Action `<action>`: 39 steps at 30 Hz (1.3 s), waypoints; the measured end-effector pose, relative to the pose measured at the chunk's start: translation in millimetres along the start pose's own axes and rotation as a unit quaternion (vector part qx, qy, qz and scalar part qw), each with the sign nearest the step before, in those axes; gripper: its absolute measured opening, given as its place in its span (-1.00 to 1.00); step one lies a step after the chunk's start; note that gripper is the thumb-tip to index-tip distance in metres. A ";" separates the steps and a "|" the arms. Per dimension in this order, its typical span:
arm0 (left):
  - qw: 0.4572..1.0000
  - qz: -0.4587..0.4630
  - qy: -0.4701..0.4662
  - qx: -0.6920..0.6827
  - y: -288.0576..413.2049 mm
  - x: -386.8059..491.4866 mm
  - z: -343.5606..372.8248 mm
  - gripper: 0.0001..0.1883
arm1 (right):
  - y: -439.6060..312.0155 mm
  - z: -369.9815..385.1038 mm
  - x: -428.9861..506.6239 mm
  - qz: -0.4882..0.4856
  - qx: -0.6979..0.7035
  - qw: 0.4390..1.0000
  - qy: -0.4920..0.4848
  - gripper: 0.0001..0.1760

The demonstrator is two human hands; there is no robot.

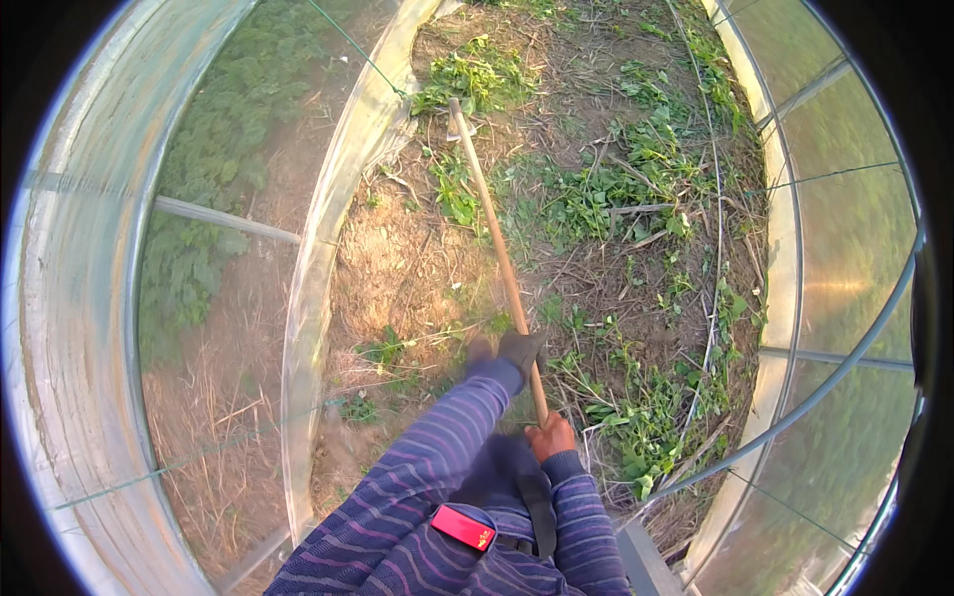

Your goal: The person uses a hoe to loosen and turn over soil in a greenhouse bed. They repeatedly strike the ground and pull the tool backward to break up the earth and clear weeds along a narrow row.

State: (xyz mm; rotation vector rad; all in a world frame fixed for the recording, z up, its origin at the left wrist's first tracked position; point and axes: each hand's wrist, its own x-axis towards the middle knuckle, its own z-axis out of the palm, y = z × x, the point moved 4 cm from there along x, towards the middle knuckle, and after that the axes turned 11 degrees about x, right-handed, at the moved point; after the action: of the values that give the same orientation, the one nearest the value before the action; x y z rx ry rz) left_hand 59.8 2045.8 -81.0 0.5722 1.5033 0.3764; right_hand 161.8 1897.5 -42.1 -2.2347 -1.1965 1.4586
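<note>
A hoe with a long wooden handle point(490, 216) reaches away from me over the soil. Its metal blade point(455, 135) is at the far end, near a clump of cut green plants point(477, 74); whether it touches the ground I cannot tell. My left hand point(520, 350), in a dark glove, grips the handle partway along. Bare and closer to my body, my right hand point(551, 438) is wrapped around the near end of the handle. Both arms are in striped sleeves.
Clear plastic sheeting point(317, 298) on a metal frame walls the left side. More sheeting point(842, 298) stands on the right, with a curved pipe point(812, 406) in front. Uprooted leafy vines point(596, 197) litter the soil. A thin white line point(717, 223) runs along the right.
</note>
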 end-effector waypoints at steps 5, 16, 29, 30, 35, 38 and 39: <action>0.984 -0.041 -0.054 0.163 11.0 -4.3 -13.0 -0.67 | 3.8 -6.0 -28.5 0.050 -0.009 0.999 -0.013 -0.58; 0.985 -0.116 -0.042 -0.119 -18.1 20.6 26.4 -0.79 | 33.2 -57.0 -105.6 0.069 -0.019 0.997 -0.004 -0.59; 0.989 -0.078 0.005 -0.122 21.5 51.3 28.0 -0.70 | -8.9 -69.3 17.4 -0.003 -0.068 0.997 -0.039 -0.58; 0.991 -0.084 -0.006 -0.101 17.8 47.0 29.3 -0.69 | 2.3 -71.9 9.5 0.029 -0.056 0.996 -0.059 -0.60; 0.986 -0.144 -0.017 -0.077 -21.5 28.7 55.1 -0.67 | 67.8 -104.7 -77.4 0.065 -0.082 0.990 -0.095 -0.60; 0.986 -0.150 -0.026 -0.067 -59.2 46.1 64.9 -0.68 | 90.5 -117.7 -121.6 0.058 -0.015 0.995 -0.079 -0.68; 0.986 -0.152 -0.033 -0.055 -75.4 55.2 66.3 -0.66 | 93.8 -119.0 -132.2 0.052 0.007 0.996 -0.076 -0.69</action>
State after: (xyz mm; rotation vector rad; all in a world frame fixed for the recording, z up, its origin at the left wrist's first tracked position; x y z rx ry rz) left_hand 119.7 2007.8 -171.0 0.2593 1.4678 0.2006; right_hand 286.3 1769.5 50.2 -2.2430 -1.1217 1.6978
